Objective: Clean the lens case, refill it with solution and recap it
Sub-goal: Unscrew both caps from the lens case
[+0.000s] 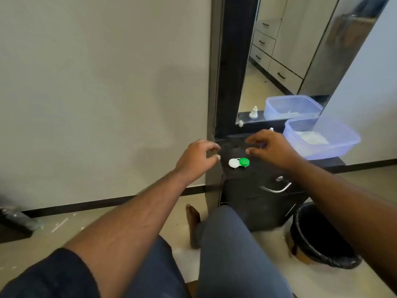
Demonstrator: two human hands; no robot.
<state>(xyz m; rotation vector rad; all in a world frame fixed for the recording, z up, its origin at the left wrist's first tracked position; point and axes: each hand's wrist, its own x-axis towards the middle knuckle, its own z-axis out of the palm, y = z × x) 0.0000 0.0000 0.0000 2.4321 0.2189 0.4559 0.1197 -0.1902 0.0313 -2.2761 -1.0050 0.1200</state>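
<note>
No writing can be read on anything here. The lens case (238,163) — one white cap, one green — lies on the dark bench (257,168), between the left hand (196,160) and right hand (270,147); both hover half-curled, fingers apart, holding nothing

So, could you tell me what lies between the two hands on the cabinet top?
In the head view, the lens case with one white and one green cap sits on the dark cabinet top, below the gap between the left hand and right hand, touching neither.
</note>
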